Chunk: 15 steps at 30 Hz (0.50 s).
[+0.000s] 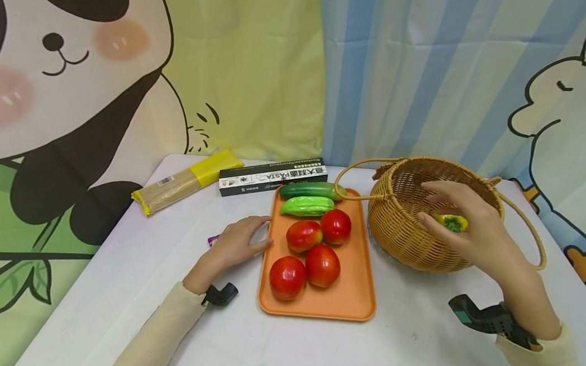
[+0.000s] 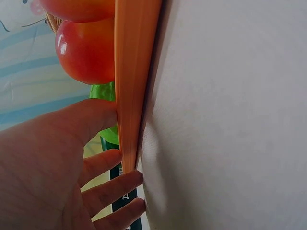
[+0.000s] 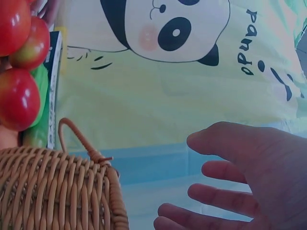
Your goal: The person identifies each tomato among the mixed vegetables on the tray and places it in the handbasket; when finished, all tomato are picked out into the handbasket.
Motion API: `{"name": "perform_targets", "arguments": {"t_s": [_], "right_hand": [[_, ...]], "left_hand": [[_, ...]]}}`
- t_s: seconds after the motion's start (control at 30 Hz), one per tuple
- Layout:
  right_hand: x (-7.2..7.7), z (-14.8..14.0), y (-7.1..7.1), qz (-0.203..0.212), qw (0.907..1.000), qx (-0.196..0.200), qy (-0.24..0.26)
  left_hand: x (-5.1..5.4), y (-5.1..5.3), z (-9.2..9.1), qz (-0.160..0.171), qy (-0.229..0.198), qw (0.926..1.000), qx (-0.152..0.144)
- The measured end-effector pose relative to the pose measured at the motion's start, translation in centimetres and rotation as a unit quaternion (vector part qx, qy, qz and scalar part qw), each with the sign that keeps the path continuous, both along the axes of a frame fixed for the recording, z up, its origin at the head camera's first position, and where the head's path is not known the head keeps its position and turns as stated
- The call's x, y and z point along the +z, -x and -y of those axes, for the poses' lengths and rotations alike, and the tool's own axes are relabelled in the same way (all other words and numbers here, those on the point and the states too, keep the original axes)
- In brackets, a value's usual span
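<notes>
An orange tray (image 1: 357, 287) holds several red tomatoes (image 1: 323, 266), a light green vegetable (image 1: 306, 206) and a dark green cucumber (image 1: 305, 190). My left hand (image 1: 236, 241) touches the tray's left edge with thumb and fingers, as the left wrist view also shows at the rim (image 2: 132, 72). Over the wicker basket (image 1: 405, 234) my right hand (image 1: 476, 228) hovers, fingers spread, holding nothing. A yellow item with a green end (image 1: 453, 222) shows inside the basket, just below that hand. In the right wrist view the hand (image 3: 235, 177) is beside the basket's rim (image 3: 115, 196).
Behind the tray lies a black and white pasta box (image 1: 273, 176), and left of it a yellow noodle packet (image 1: 187, 182). A small purple item (image 1: 212, 240) is partly hidden by my left hand. The basket's handle (image 1: 351, 178) leans over the tray's back right corner.
</notes>
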State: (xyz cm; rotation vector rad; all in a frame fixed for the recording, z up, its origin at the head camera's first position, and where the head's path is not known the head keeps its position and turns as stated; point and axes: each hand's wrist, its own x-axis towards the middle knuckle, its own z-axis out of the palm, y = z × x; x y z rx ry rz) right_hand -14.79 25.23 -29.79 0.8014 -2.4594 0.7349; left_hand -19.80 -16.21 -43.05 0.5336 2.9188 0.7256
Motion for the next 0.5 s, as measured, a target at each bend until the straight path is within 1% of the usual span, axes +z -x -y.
{"name": "perform_targets", "arguments": {"t_s": [0.1, 0.23, 0.4, 0.5], "right_hand": [[0.0, 0.4, -0.1, -0.015, 0.9997, 0.018, 0.007], [-0.2, 1.1, -0.2, -0.024, 0.9991, 0.035, 0.008], [-0.8, 2.0, 0.1, -0.031, 0.9983, 0.048, 0.003], [-1.2, 2.4, 0.3, -0.027, 0.9976, 0.063, 0.009]], "left_hand": [[0.1, 0.0, 0.0, 0.0, 0.0, 1.0, 0.0], [0.0, 0.0, 0.0, -0.002, 0.0, 1.0, -0.001], [-0.1, 0.0, 0.1, -0.016, 0.002, 0.9999, -0.007], [-0.1, 0.0, 0.1, -0.017, 0.001, 0.9998, -0.008]]}}
